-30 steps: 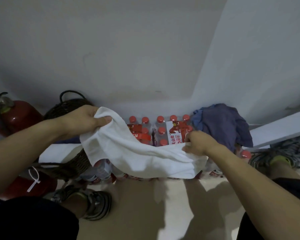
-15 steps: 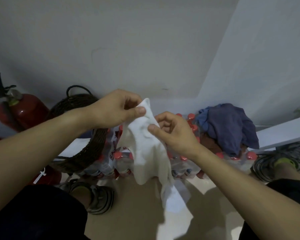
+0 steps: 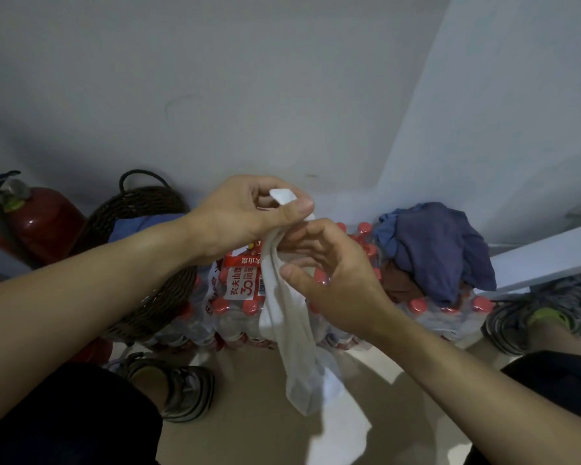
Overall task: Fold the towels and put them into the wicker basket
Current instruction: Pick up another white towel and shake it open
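Head view, the only one: left hand pinches the top corners of a white towel between thumb and curled fingers, a small white tip showing above the thumb. Right hand sits just below and touching the cloth, its fingers curled round the gathered upper part, thumb pressed against the fabric's front. From those two grips the towel hangs down as a long narrow strip in the air, in front of shrink-wrapped packs of red-capped water bottles stacked on the floor.

Wicker basket stands at the left, resting on the bottle packs near the wall, well apart from the towel in hand. Something blue lies inside it; it looks like folded cloth, so I judge at least one towel is already stowed, though how many I cannot tell. A crumpled blue towel lies heaped on the bottles at the right, unfolded, with a darker brownish cloth half hidden under it.

As a judgement, the task is partway through: the white towel is mid-fold, halved lengthwise but not yet compact, and the heap at the right remains to be folded and placed.
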`<action>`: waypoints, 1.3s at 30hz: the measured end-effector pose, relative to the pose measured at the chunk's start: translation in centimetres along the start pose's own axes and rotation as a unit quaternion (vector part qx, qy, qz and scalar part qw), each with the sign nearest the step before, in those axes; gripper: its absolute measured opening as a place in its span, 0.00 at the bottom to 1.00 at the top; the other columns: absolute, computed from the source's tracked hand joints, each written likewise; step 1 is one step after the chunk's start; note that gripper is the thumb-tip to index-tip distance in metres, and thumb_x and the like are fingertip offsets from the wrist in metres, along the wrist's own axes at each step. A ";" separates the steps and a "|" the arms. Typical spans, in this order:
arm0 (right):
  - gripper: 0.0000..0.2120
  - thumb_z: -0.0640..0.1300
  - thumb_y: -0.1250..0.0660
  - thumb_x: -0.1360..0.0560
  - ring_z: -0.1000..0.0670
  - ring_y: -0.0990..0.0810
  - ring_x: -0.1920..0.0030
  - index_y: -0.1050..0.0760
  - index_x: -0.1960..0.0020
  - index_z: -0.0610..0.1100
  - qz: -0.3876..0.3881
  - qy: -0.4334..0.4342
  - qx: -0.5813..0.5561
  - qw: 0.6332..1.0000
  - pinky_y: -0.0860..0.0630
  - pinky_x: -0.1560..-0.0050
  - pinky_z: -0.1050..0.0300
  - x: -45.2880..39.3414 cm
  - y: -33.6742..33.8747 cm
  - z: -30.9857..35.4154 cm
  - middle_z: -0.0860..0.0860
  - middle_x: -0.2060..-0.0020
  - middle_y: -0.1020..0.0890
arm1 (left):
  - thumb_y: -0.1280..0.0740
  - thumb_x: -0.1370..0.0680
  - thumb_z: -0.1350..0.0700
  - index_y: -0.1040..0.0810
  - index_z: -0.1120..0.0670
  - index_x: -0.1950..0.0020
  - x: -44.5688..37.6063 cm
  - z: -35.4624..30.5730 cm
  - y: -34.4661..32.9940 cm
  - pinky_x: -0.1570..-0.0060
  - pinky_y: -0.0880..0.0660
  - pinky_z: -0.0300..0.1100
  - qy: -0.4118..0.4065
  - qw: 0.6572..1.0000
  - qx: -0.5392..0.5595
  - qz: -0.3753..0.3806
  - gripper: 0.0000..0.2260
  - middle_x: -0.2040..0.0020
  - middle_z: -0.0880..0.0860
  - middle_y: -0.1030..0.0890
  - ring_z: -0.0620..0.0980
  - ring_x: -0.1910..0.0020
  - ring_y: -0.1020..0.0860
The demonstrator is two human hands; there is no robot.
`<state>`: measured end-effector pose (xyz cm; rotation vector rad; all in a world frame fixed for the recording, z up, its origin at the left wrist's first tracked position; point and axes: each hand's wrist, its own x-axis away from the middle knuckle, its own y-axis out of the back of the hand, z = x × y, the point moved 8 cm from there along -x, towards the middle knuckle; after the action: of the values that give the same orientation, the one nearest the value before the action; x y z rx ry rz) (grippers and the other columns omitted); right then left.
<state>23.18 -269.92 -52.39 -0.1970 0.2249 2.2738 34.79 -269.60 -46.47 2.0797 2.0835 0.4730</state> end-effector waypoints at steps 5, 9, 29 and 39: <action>0.09 0.51 0.26 0.29 0.56 0.18 0.60 0.24 0.52 0.55 -0.162 0.015 0.046 0.986 0.21 0.60 0.61 0.7 4.3 0.1 0.54 0.59 0.17 | 0.36 0.21 0.62 0.21 0.57 0.48 -0.4 0.7 0.3 0.65 0.21 0.37 0.038 0.990 0.130 -0.031 0.06 0.59 0.53 0.17 0.47 0.62 0.19; 0.34 0.64 0.25 0.34 0.59 0.24 0.40 0.34 0.32 0.59 -0.073 -0.080 0.077 0.991 0.23 0.41 0.54 -0.5 5.6 -2.4 0.59 0.38 0.25 | 0.38 0.22 0.61 0.21 0.57 0.49 -0.2 0.2 -1.5 0.65 0.22 0.37 0.058 0.967 0.242 0.048 0.07 0.62 0.53 0.18 0.47 0.64 0.19; 0.18 0.42 0.22 0.32 0.45 0.16 0.52 0.20 0.44 0.41 0.217 -0.194 -0.016 0.957 0.19 0.55 0.52 1.2 4.2 -2.2 0.44 0.51 0.16 | 0.39 0.18 0.57 0.21 0.55 0.44 -1.1 0.8 4.2 0.60 0.22 0.34 0.042 0.962 0.229 -0.139 0.08 0.58 0.52 0.20 0.44 0.62 0.20; 0.17 0.34 0.30 0.30 0.36 0.18 0.45 0.21 0.42 0.33 0.261 -0.288 -0.068 0.919 0.22 0.44 0.44 2.4 7.3 -3.8 0.36 0.44 0.18 | 0.37 0.19 0.56 0.20 0.50 0.49 -1.5 2.5 6.2 0.53 0.23 0.43 -0.018 0.988 -0.023 -0.150 0.06 0.56 0.50 0.18 0.46 0.58 0.21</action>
<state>16.34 -273.80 -55.92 0.5246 -0.2212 2.7558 41.46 -270.95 -46.92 1.6950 2.2860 0.4286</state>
